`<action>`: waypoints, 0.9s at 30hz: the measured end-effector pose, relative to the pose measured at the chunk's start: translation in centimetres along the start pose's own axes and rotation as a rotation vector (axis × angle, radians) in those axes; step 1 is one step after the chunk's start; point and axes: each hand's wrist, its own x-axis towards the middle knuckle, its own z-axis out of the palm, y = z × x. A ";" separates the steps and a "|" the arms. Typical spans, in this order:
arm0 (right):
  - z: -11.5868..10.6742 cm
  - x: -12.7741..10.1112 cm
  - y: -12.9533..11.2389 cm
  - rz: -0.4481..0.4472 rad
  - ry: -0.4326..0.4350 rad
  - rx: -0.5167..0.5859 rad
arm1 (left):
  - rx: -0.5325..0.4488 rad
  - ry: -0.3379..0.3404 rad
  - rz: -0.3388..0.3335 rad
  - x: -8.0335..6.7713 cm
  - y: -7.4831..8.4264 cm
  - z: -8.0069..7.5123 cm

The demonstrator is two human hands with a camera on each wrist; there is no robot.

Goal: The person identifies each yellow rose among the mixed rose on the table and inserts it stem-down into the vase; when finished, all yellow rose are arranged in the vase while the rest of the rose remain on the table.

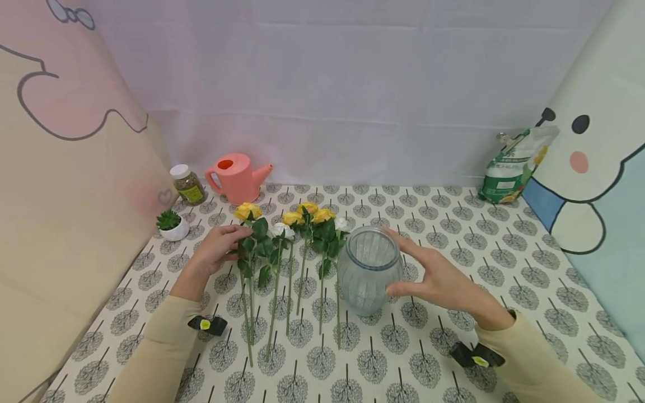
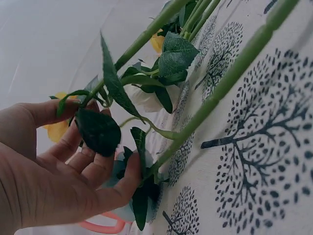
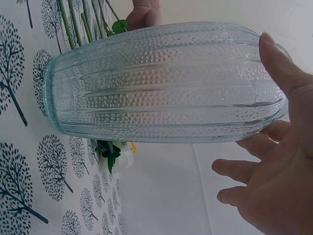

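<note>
Vase (image 1: 367, 282), ribbed glass, on tree-print cloth (image 1: 554, 347), gripped near top by right hand (image 1: 440, 280).
Nine o'clock of it: yellow and white roses (image 1: 292, 219), one leafy stem (image 2: 144, 40) pinched by left hand (image 1: 216, 249). Ten o'clock: pink watering can (image 1: 238, 182). Two o'clock: green-white bag (image 1: 514, 168).

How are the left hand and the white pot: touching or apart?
Apart: in the head view, patterned cloth shows between the left hand and the white pot.

Downward head and close wrist views share flowers (image 1: 282, 230).
</note>
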 end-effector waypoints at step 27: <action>-0.1 0.0 -0.1 0.017 0.001 0.004 | -0.361 -0.161 -0.003 0.0 0.5 -0.3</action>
